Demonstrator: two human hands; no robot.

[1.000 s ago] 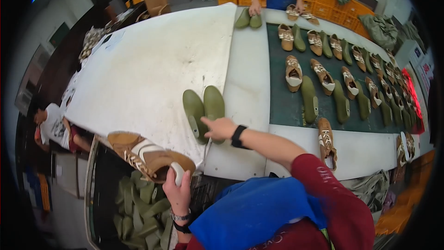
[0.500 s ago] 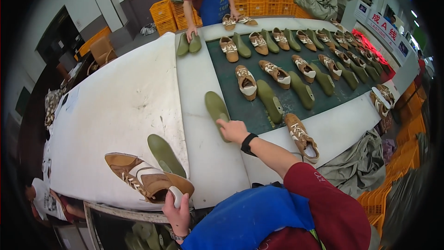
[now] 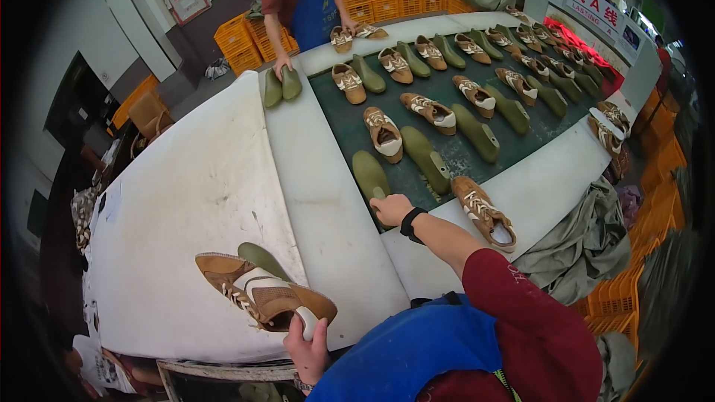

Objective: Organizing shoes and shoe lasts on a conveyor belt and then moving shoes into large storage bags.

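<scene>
By its white heel, a brown sneaker upper [image 3: 272, 298] with white stripes and laces is gripped in my left hand [image 3: 307, 348], above the white-covered table's near edge. Partly hidden behind it lies a green shoe last [image 3: 261, 257]. My right hand [image 3: 391, 211] is closed on the near end of another green last [image 3: 369, 171], at the left edge of the dark green belt [image 3: 339, 123]. Beside that last lie one more last [image 3: 426, 158] and a brown sneaker upper [image 3: 383, 134]. Close to my right forearm, a laced brown upper [image 3: 482, 212] rests on the white ledge.
Several lasts and uppers stand in rows along the belt. Across the table a person in a blue apron [image 3: 316, 11] has one hand on two lasts [image 3: 281, 88] and the other at a pair of uppers. Orange crates [image 3: 242, 48] and grey-green sacking [image 3: 581, 242] flank the tables.
My right hand has carried its last rightward from the white ledge onto the belt's edge. The upper in my left hand remains held. The whole view has shifted slightly.
</scene>
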